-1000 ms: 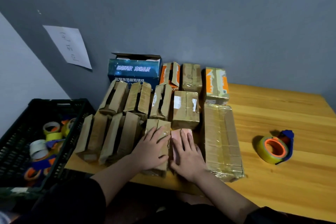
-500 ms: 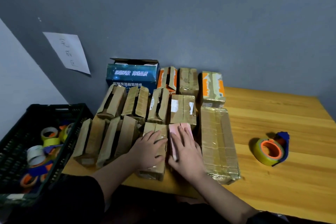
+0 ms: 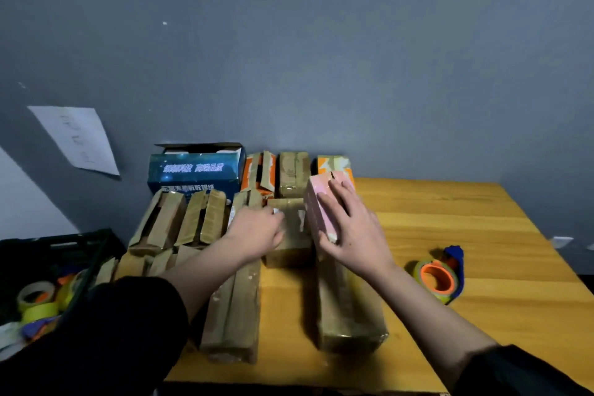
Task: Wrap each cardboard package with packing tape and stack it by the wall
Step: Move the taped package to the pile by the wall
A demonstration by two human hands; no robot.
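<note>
R hand (image 3: 348,228): arm reaches fwd from lower right, palm down, fingers (image 3: 337,194) spread and fairly straight over top/side of pink package (image 3: 319,212); thumb at its near lower corner. Pink package is lifted and tilted, above the far end of long taped package (image 3: 348,305), just in front of orange-printed package (image 3: 334,164) near the wall (image 3: 321,58).

L hand (image 3: 255,230): forearm comes in from lower left, dark sleeve (image 3: 106,331) pushed up. Hand rests at left edge of small brown package (image 3: 291,231); fingers curled at that edge, grip state cannot tell (blur).

Other taped packages in rows left of centre; one long package (image 3: 234,312) lies under L forearm. Blue box (image 3: 196,170) against wall. Tape dispenser w/ orange core (image 3: 438,278) on desk (image 3: 482,251), well apart to the right. Black crate (image 3: 64,254) w/ tape rolls at left. Paper sheet (image 3: 77,138) on wall.
</note>
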